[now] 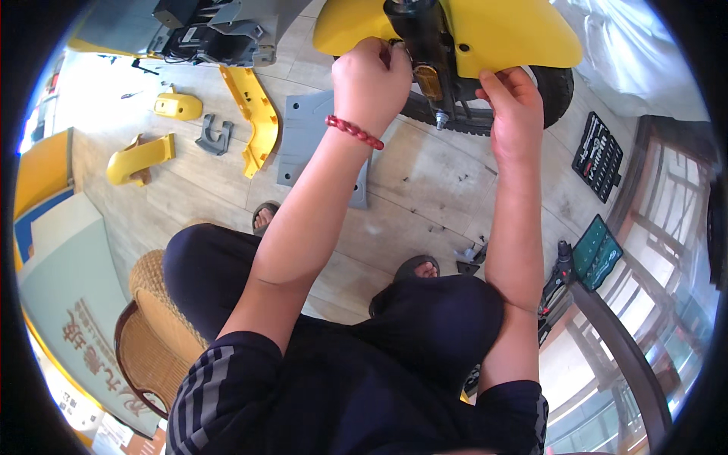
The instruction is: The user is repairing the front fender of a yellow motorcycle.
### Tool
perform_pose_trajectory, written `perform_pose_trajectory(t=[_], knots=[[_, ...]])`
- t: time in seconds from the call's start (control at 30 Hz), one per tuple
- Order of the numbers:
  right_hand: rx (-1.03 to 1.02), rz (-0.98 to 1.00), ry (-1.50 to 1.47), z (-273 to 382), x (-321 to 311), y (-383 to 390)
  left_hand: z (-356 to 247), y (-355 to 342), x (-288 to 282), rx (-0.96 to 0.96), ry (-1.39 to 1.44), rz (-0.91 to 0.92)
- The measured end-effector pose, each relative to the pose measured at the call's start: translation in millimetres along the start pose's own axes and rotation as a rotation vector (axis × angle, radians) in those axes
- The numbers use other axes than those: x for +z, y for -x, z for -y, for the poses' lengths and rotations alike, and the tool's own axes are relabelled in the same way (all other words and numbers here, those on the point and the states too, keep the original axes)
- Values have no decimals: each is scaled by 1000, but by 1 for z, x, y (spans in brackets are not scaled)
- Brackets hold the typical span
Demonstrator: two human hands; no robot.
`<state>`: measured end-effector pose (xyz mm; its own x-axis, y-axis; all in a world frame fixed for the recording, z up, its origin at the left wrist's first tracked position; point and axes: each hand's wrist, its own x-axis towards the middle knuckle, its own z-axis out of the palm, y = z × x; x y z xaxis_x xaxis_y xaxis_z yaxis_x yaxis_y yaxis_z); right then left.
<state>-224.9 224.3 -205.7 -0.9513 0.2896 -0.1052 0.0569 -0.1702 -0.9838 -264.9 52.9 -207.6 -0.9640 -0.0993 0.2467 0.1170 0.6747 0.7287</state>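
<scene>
My left hand (370,76), with a red bead bracelet, is closed beside the upper black front fork (409,19); whatever its fingertips hold is mostly hidden. My right hand (509,98) grips the lower edge of the yellow front fender (516,30), thumb and curled fingers at the rim. Between my hands are an amber reflector (428,82) on the fork and a silver axle bolt (441,120). The black tyre (556,102) sits behind the fender and fork.
Yellow panels (254,136), a grey plate (299,133) and smaller parts lie on the floor at left. A socket set (597,155), a green case (597,250) and a power tool (560,273) are at right. A grey body part (212,23) is upper left, a wicker seat (152,334) lower left.
</scene>
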Motion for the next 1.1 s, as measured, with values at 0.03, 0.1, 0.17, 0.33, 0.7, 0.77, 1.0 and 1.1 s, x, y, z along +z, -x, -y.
perform_pose_trajectory(t=[0.03,0.1,0.17,0.33,0.7,0.77,1.0,1.1], knots=[[16,-25,10,0,0,0,1,0,-1,51,6,-20],[-4,-7,-12,-1,0,-1,2,0,-1,122,-8,-61],[4,-13,-12,-1,0,-1,4,-1,-1,148,-54,-43],[-4,-19,-32,-3,-1,-2,4,0,3,178,-133,-15],[30,10,1,-4,-6,-2,5,-3,11,-278,396,145],[26,25,5,-4,-6,-3,1,-3,14,-473,619,169],[23,3,-8,-3,-5,-2,-6,1,16,-765,802,143],[19,4,-13,-2,-4,-1,-7,1,10,-602,508,97]])
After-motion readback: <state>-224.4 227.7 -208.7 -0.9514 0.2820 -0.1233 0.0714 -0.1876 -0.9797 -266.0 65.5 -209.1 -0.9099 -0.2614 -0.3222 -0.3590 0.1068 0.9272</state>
